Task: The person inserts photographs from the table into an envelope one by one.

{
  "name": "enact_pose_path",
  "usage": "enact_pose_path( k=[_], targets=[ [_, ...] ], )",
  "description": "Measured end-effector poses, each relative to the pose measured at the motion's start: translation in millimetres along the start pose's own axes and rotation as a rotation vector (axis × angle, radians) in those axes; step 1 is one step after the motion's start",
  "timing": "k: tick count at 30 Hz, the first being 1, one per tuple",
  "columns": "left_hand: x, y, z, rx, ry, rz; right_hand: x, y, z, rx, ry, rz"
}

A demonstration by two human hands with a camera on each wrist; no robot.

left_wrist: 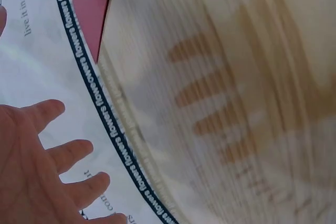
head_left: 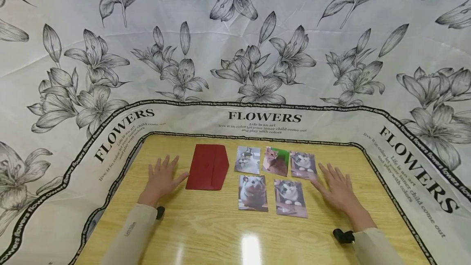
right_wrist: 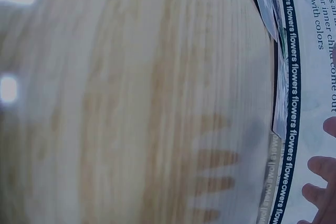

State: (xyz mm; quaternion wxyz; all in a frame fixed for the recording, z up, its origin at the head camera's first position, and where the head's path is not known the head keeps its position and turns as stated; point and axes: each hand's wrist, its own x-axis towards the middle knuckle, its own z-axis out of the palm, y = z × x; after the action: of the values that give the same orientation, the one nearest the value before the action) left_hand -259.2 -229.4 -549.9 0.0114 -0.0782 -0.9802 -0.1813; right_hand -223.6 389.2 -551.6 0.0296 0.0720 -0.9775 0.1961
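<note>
A red envelope (head_left: 202, 167) lies on the table with its pointed flap toward the right. My left hand (head_left: 162, 179) is spread beside its left edge; whether the thumb touches it I cannot tell. To the envelope's right lie photo cards in two rows. The back row has a white-animal card (head_left: 247, 160), a reddish cat card (head_left: 276, 161) on green, and a grey-and-white cat card (head_left: 303, 165). In front are a hamster card (head_left: 252, 192) and another grey-and-white cat card (head_left: 290, 198). My right hand (head_left: 338, 187), fingers spread, is just right of the cards and holds nothing.
The wood-grain table (head_left: 206, 232) reflects bright light near its front. A white flower-printed cloth (head_left: 265, 122) with black lettered borders surrounds its back and sides. Black straps with small devices sit at both wrists, the right device (head_left: 343, 236) near the sleeve.
</note>
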Motion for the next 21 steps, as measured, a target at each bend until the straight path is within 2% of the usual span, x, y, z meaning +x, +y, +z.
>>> enact_pose_path(
  k=[5, 12, 17, 21],
  targets=[
    [2.6, 8.6, 8.9, -0.02, -0.024, -0.012, 6.6, -3.7, 5.7, 0.012, 0.004, 0.008],
    [14.1, 20.2, 22.8, -0.031, -0.04, 0.012, 16.2, -4.5, 11.5, 0.012, -0.009, 0.039],
    [23.2, 34.4, 29.0, -0.013, -0.091, -0.016, 22.1, -4.9, 15.3, 0.034, -0.023, 0.065],
    [26.7, 45.4, 31.8, -0.012, -0.102, -0.041, 26.4, -5.1, 18.8, 0.038, -0.027, 0.085]
  ],
)
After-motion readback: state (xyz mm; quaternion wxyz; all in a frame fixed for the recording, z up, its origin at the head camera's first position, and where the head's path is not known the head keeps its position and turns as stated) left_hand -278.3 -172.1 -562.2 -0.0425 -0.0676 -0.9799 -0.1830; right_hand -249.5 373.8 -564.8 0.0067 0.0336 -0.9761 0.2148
